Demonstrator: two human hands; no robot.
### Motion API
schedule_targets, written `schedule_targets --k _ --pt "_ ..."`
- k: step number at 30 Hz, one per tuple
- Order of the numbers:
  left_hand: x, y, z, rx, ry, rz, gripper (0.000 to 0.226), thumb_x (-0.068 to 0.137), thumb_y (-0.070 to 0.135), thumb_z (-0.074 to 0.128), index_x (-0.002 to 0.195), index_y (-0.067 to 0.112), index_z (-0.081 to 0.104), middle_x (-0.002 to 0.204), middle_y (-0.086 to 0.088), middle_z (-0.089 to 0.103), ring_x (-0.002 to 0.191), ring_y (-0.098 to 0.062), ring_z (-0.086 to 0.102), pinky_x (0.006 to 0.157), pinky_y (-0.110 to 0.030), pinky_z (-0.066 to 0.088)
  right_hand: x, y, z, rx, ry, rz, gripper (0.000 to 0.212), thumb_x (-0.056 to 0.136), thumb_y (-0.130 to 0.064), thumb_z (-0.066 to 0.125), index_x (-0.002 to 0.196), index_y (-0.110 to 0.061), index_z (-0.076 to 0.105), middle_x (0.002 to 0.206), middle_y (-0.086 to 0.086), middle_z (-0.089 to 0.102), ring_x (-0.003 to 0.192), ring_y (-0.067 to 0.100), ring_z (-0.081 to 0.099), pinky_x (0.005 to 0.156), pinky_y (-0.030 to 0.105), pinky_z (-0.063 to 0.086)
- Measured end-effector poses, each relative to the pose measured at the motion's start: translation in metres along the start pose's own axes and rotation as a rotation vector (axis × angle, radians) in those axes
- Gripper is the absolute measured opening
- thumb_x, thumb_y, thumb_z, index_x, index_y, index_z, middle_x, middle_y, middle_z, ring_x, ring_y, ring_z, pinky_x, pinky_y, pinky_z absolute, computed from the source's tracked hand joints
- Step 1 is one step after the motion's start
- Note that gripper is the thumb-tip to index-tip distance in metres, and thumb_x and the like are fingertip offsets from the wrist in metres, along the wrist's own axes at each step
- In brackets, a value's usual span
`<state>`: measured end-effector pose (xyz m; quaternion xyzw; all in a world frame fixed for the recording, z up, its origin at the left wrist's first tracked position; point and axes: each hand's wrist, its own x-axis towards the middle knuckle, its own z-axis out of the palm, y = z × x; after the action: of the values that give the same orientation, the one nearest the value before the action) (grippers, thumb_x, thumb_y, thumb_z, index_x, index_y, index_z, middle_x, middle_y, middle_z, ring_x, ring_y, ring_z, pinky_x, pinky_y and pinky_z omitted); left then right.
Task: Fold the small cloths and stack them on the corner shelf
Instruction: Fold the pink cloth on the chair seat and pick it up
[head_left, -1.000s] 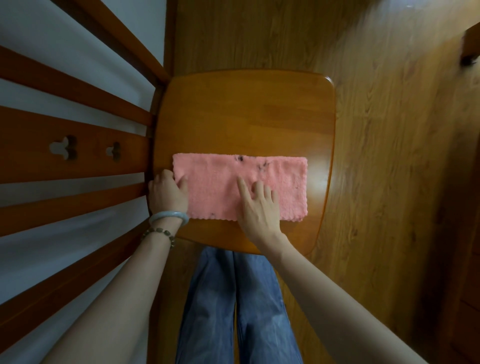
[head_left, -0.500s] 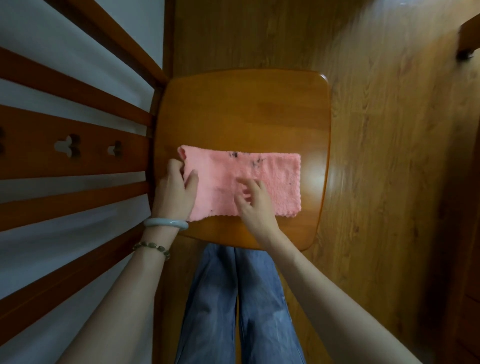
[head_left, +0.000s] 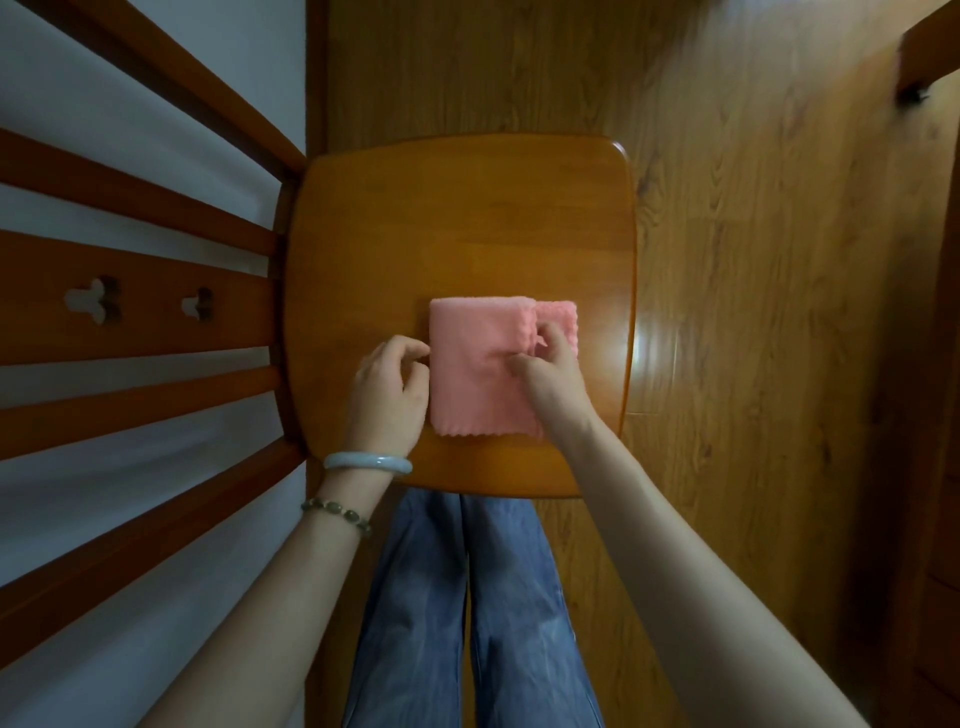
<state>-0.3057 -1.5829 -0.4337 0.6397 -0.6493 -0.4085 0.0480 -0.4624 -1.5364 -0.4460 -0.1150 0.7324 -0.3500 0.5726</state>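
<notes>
Cloth now halved, chair seat, backrest L

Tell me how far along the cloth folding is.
Done: the pink cloth lies folded over on the chair seat. In hand: the right hand pinches the top flap's edge, the left hand sits at the fold. Left: squaring it up and stacking it; no shelf shows here.

Pink cloth lies folded on chair seat, toward 5 o'clock from seat centre. Lower layer sticks out at cloth's 3 o'clock. Right hand pinches the top layer's edge there. Left hand, fingers curled, touches the fold at 9 o'clock; grip unclear.
</notes>
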Motion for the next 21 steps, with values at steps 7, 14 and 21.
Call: schedule_targets --k 7,14,21 --pt "0.009 -0.011 0.030 0.076 -0.099 -0.056 0.036 0.093 0.025 0.054 0.129 0.022 0.049 0.129 0.002 0.051 0.118 -0.017 0.048 0.094 -0.034 0.046 0.018 0.027 -0.035 -0.182 0.220 -0.048 0.017 0.086 -0.005 0.054 0.094 -0.019 0.058 0.086 -0.009 0.059 0.083 0.009 0.056 0.070 0.018 0.046" --pt "0.011 -0.003 0.044 0.279 -0.010 0.074 0.058 0.093 0.030 0.054 0.144 0.015 0.030 0.150 -0.006 0.031 0.136 -0.023 0.032 0.107 -0.035 0.032 0.027 0.038 -0.038 -0.470 0.435 -0.216 0.054 0.083 -0.009 0.061 0.134 -0.011 0.044 0.130 0.009 0.049 0.119 0.022 0.047 0.098 0.031 0.043" --pt "0.023 -0.020 0.072 0.940 -0.183 0.501 0.073 0.095 0.058 0.014 0.146 0.021 -0.024 0.157 -0.008 -0.020 0.144 -0.028 -0.018 0.115 -0.051 -0.009 0.036 0.076 -0.038 -1.346 0.041 -0.720 0.060 0.099 -0.039 0.026 0.152 -0.013 0.017 0.158 0.020 0.013 0.146 0.036 0.009 0.117 0.056 0.015"
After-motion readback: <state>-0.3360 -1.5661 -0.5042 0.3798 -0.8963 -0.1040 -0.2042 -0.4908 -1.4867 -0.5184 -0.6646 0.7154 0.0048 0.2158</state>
